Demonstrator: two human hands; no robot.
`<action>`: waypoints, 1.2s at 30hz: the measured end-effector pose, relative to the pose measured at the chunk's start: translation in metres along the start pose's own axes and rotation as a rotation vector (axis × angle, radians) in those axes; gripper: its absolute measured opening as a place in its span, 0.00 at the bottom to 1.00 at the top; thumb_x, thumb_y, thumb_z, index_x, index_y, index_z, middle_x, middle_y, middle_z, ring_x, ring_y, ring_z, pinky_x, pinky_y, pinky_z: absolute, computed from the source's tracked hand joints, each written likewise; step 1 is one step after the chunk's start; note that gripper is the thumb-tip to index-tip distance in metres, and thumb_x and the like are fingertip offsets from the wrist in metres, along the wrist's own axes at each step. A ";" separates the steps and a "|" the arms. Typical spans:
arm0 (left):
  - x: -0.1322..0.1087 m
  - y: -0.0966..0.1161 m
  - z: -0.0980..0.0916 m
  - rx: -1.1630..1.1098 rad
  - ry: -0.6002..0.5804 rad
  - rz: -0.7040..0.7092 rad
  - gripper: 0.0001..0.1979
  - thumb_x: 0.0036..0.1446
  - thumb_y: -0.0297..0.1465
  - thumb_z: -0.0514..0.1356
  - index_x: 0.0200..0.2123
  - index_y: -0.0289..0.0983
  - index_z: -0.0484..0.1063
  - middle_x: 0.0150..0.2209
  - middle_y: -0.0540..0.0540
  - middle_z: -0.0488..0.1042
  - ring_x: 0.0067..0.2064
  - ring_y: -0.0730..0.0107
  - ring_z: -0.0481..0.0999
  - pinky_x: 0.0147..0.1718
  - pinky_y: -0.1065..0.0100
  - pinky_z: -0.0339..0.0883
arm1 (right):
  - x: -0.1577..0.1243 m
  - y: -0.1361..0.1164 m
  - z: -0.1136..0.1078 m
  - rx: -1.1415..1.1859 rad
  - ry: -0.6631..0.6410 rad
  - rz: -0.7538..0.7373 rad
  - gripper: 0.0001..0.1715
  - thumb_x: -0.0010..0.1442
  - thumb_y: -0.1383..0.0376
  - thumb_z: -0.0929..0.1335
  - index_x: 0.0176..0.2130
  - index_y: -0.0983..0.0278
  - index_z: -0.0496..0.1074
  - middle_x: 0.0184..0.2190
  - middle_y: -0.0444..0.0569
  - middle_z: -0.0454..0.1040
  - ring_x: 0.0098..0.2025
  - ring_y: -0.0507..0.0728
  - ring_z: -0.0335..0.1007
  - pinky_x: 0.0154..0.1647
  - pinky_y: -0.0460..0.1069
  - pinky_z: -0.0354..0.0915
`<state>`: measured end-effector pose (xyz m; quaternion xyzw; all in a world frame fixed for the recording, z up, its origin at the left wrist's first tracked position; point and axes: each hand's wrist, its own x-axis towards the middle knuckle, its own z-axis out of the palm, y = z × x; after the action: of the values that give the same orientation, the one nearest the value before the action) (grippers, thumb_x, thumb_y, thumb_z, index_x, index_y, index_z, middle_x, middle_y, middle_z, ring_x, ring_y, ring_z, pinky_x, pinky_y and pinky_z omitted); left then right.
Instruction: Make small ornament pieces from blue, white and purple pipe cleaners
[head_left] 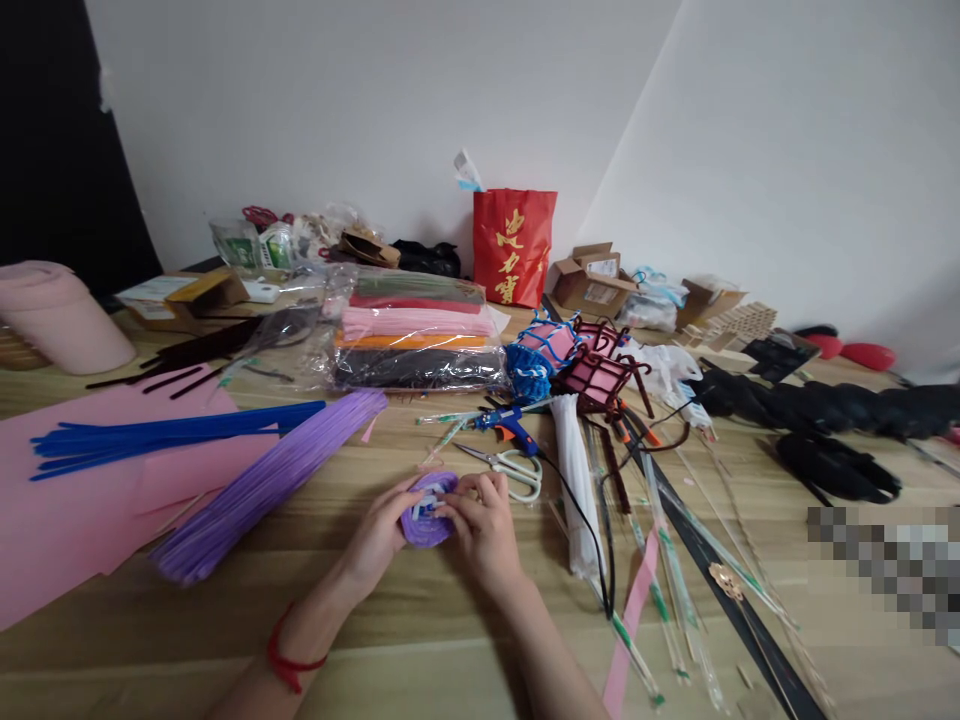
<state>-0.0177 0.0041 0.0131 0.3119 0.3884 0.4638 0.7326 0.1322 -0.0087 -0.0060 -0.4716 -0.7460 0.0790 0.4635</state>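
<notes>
Both hands meet at a small round coil of purple pipe cleaners [415, 530] with a white and blue middle. My left hand [381, 540] grips the coil's left rim between thumb and fingers. On its right side my right hand [482, 520] has its fingers pinched at the pale centre; what lies between those fingertips is too small to tell. Just beyond the hands lie scissors [517, 474] with white handles and a blue glue gun [507, 424]. A bundle of purple pipe cleaners [270, 490] lies to the left, and a white bundle [576, 490] to the right.
Blue pipe cleaners [180, 432] rest on pink sheets [60, 490] at left. Behind are a plastic-wrapped pack of coloured pipe cleaners [420, 330], small lantern shapes [596, 378] and a red bag [514, 245]. Glue sticks and a black strap [720, 570] spread at right.
</notes>
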 end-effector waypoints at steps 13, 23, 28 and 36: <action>0.000 0.002 0.002 0.449 -0.094 0.206 0.26 0.39 0.26 0.68 0.46 0.39 0.74 0.52 0.45 0.72 0.56 0.58 0.66 0.57 0.62 0.55 | 0.003 -0.011 0.001 0.129 0.210 0.294 0.03 0.49 0.65 0.72 0.25 0.60 0.76 0.31 0.47 0.63 0.37 0.57 0.58 0.38 0.53 0.60; 0.002 -0.004 -0.002 0.398 -0.033 0.108 0.20 0.43 0.31 0.66 0.43 0.36 0.75 0.46 0.43 0.76 0.49 0.55 0.72 0.51 0.59 0.63 | 0.011 0.001 -0.016 0.871 0.021 0.671 0.21 0.45 0.56 0.74 0.34 0.62 0.64 0.31 0.43 0.66 0.30 0.51 0.64 0.31 0.46 0.64; 0.004 -0.005 -0.002 0.365 0.053 0.161 0.17 0.47 0.33 0.64 0.42 0.36 0.75 0.45 0.43 0.77 0.49 0.56 0.73 0.51 0.61 0.62 | 0.010 0.001 -0.009 0.882 -0.061 0.760 0.22 0.51 0.52 0.70 0.41 0.64 0.69 0.36 0.48 0.72 0.36 0.55 0.68 0.37 0.49 0.65; 0.002 -0.004 0.000 0.381 0.098 0.204 0.14 0.44 0.28 0.64 0.38 0.36 0.77 0.44 0.43 0.78 0.48 0.56 0.74 0.52 0.60 0.61 | 0.012 -0.007 -0.003 0.859 -0.150 0.754 0.24 0.53 0.50 0.67 0.42 0.65 0.74 0.38 0.51 0.76 0.41 0.59 0.70 0.46 0.54 0.64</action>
<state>-0.0157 0.0047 0.0096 0.4593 0.4708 0.4684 0.5899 0.1285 -0.0041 0.0062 -0.4674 -0.4580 0.5681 0.4990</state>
